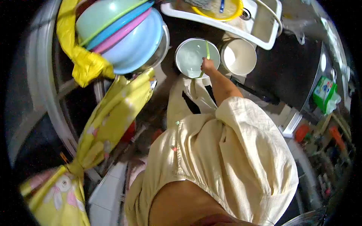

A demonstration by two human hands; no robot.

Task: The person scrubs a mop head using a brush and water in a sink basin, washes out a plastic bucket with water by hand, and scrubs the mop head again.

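My right hand (207, 66) is closed around the yellow-green handle of a white bucket (184, 60). The handle crosses over the bucket's open top, and bright glints show on the pale surface inside. Beside it on the right stands a second, cream-white bucket (239, 56), its mouth facing up. My left hand is outside the picture.
A white sink (181, 11) with a yellow basin (233, 15) in it lies ahead. Stacked colored basins (135, 45) rise at the upper left, near a knotted yellow curtain (109, 116). A green packet (323, 92) sits at the right.
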